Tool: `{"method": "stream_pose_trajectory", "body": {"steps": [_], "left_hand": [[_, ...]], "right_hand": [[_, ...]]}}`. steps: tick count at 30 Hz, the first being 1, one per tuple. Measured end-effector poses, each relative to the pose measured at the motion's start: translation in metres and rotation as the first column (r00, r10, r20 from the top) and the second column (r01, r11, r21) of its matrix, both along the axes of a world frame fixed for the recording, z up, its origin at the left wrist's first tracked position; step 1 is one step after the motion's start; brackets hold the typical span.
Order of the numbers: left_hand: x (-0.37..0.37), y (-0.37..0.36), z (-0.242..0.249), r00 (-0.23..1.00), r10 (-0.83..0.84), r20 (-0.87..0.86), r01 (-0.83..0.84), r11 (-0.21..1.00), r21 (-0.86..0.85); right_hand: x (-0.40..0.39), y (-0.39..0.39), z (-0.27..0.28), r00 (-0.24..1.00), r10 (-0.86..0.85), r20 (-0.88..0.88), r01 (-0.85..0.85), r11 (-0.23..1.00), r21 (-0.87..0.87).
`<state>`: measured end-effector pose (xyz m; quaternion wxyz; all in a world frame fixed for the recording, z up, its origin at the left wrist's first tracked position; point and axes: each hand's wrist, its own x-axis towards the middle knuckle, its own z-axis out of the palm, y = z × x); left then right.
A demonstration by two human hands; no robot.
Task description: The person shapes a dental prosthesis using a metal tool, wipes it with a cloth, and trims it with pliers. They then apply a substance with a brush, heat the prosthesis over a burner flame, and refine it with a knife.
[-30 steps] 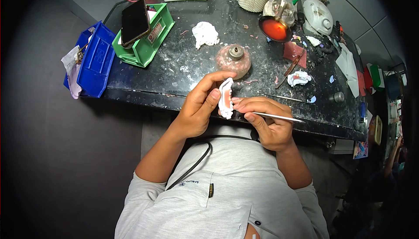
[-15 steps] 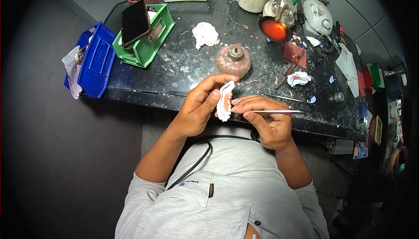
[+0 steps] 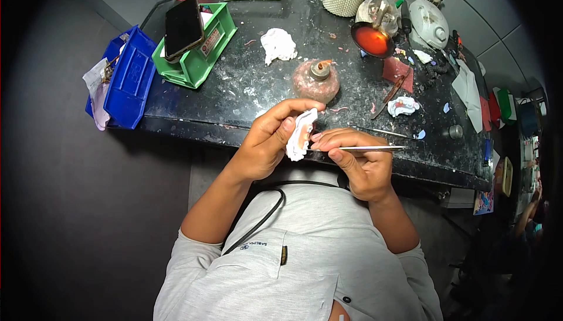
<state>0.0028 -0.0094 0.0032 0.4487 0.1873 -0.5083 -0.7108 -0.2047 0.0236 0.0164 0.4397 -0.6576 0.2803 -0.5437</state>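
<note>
My left hand (image 3: 268,136) grips a white plaster dental cast (image 3: 294,145) with pink wax and a row of teeth along its right side. The thumb lies on the near face and the index finger reaches over the top. My right hand (image 3: 363,165) is closed around a thin metal wax carving tool (image 3: 369,148), held roughly level. The tool's tip points left at the lower edge of the cast; whether it touches is too small to tell. A glass spirit burner (image 3: 315,83) with a metal collar stands just beyond the cast.
Behind lie crumpled white material (image 3: 278,45) and a dark pan of glowing orange-red contents (image 3: 372,41). At right are another cast (image 3: 403,106), a pink wax sheet (image 3: 397,70) and a small metal cup (image 3: 455,131). A green bin (image 3: 218,36) with a phone (image 3: 182,28) and a blue bin (image 3: 134,80) stand left.
The cast has turned and tilted slightly in my left hand, so its teeth show at a different angle. My right hand keeps nearly the same place with the tool.
</note>
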Motion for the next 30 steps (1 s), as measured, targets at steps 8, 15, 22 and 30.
{"method": "stream_pose_trajectory", "body": {"steps": [8, 15, 22, 30], "left_hand": [[0.002, 0.0, 0.001, 0.992, -0.051, -0.118, 0.063, 0.993, 0.1], [-0.004, 0.003, -0.003, 0.997, 0.067, -0.044, -0.064, 0.995, 0.074], [-0.01, 0.004, 0.002, 0.982, 0.183, 0.048, -0.181, 0.983, -0.04], [-0.007, 0.003, -0.002, 0.985, 0.15, 0.085, -0.145, 0.988, -0.056]], "right_hand": [[0.001, -0.001, -0.002, 0.999, 0.029, 0.031, -0.03, 0.999, 0.017], [0.0, -0.003, -0.006, 0.99, 0.092, 0.109, -0.095, 0.995, 0.023], [0.002, 0.002, -0.005, 0.986, 0.02, 0.164, -0.04, 0.991, 0.125], [0.0, -0.001, -0.006, 0.999, -0.006, 0.044, 0.005, 1.0, 0.026]]}}
